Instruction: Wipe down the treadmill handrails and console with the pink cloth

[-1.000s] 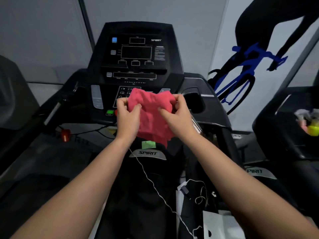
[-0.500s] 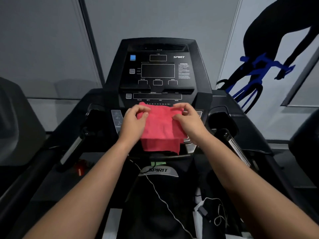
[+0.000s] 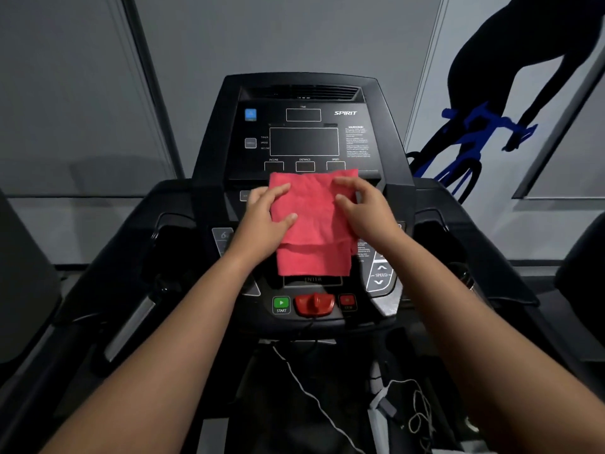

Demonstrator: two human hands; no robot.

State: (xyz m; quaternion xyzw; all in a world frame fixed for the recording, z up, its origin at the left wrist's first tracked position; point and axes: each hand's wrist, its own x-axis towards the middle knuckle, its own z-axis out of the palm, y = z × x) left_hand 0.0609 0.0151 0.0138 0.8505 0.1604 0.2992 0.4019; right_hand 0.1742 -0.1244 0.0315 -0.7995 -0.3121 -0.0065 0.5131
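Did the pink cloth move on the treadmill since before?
Yes. The pink cloth has moved up the console. Its top edge now reaches the row of small windows marked INCLINE, DISTANCE and SPEED; earlier it sat well below them.

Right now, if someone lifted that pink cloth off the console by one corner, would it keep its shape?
Probably not. The pink cloth lies folded and wrinkled, following the sloped console, so it would likely droop limply. It looks thin, so probably light. Its matte fabric should drag rather than slide when pushed.
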